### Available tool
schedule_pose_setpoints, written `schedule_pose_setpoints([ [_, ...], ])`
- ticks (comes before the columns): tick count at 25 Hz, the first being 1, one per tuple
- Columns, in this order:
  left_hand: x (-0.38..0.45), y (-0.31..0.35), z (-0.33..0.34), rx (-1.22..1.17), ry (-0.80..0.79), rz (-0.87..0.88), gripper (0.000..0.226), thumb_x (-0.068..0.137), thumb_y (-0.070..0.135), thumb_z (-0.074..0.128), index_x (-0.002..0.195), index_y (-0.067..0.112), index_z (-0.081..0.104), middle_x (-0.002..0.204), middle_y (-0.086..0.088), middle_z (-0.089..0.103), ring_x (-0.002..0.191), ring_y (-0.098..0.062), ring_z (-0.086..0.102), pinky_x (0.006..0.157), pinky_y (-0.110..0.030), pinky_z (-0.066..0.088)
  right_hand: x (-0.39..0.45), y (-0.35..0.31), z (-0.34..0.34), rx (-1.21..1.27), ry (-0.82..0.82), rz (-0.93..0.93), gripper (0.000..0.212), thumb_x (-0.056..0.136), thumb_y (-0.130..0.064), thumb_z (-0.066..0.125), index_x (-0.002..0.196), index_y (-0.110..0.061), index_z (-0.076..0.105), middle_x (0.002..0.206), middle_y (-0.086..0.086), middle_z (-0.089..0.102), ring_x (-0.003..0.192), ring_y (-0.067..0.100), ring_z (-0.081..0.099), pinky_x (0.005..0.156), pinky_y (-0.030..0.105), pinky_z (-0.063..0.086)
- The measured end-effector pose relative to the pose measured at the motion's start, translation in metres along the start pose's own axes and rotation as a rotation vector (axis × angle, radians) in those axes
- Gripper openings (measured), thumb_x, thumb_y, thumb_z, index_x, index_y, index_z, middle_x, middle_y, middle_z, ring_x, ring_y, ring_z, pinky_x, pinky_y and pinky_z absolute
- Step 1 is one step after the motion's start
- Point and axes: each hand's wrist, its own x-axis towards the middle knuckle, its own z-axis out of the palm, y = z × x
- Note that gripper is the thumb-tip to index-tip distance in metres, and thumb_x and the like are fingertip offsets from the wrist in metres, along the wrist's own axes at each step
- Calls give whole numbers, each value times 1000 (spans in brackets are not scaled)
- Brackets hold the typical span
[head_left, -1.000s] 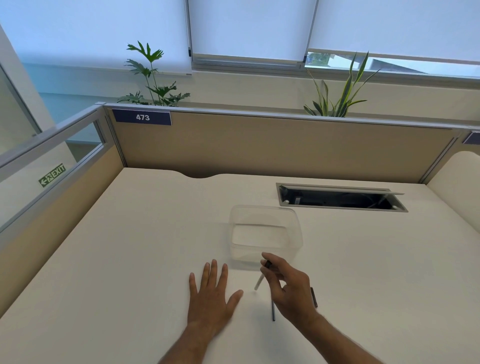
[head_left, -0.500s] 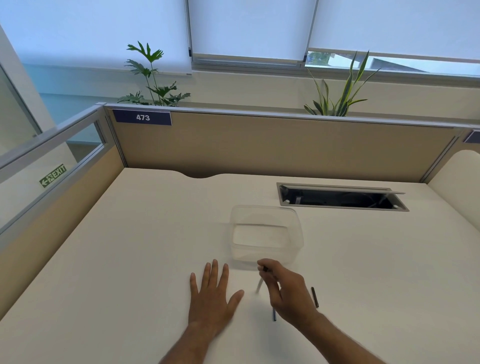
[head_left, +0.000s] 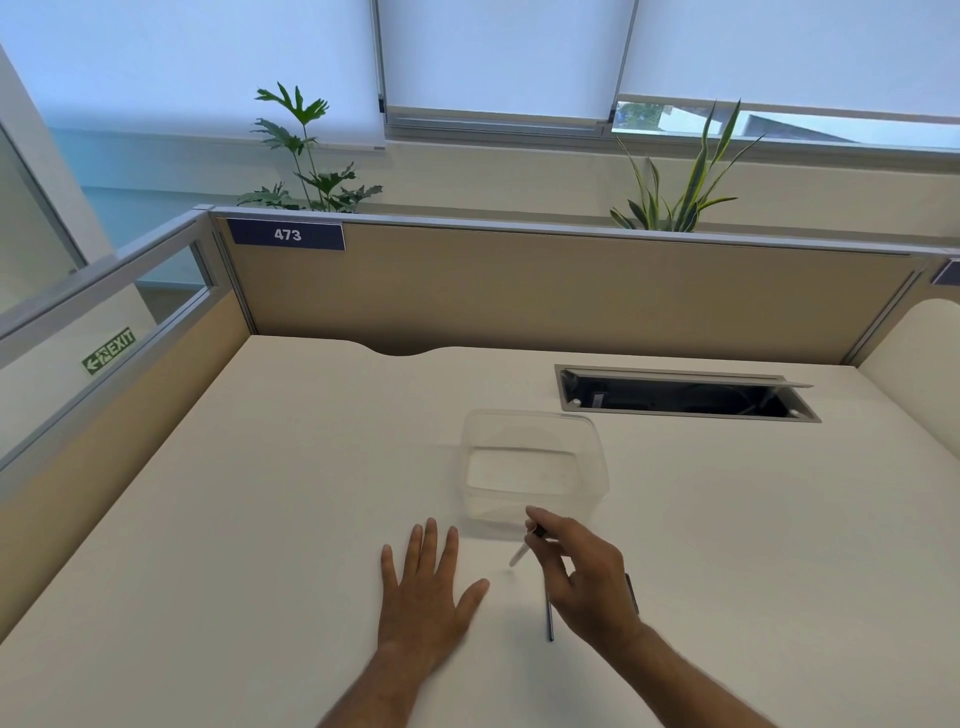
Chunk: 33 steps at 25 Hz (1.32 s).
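Observation:
A clear plastic container stands open and empty on the white desk. Just in front of its near wall, my right hand pinches a white pen between thumb and fingers, its dark end up and its tip pointing down-left above the desk. My left hand lies flat on the desk, palm down, fingers spread, left of the pen. A dark pen lies on the desk partly under my right hand, and another dark pen shows at the hand's right edge.
An open cable hatch is set in the desk behind and right of the container. Beige partition panels wall the desk at the back and left. Two plants stand beyond the partition.
My right hand has lifted the white pen slightly and shifted it a little toward the container. My left hand has stayed flat in place.

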Motion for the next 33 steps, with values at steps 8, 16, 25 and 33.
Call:
schedule_pose_setpoints([
  [8,0,0,1,26,-16,-7,83,83,73,1,151,26,-3,161,-5,-9,146,-24,-12,112,-56,-15,-4,7,0,-1,20,6,24,85,-13,70,109,-16,68,91,-4,75,79,3,70,71,20,59],
  [16,1,-1,2,2,-12,1,83,83,73,5,151,26,2,161,-5,-4,147,-25,-9,111,-55,-15,-10,8,0,-33,-55,-13,38,82,-8,72,116,-23,63,94,-7,74,80,1,70,73,16,57],
  [25,1,-1,2,-3,15,2,82,84,74,7,151,27,3,161,-5,-2,147,-24,-7,112,-55,-14,7,4,-5,-6,13,-54,40,81,0,70,117,-17,62,99,-3,74,85,6,71,78,20,59],
  [33,-3,2,-5,-33,37,22,78,87,69,24,146,20,34,155,-11,30,143,-30,24,110,-55,-3,7,5,-4,-23,0,-79,38,82,-3,70,115,-18,60,98,-1,75,84,6,70,78,18,57],
])
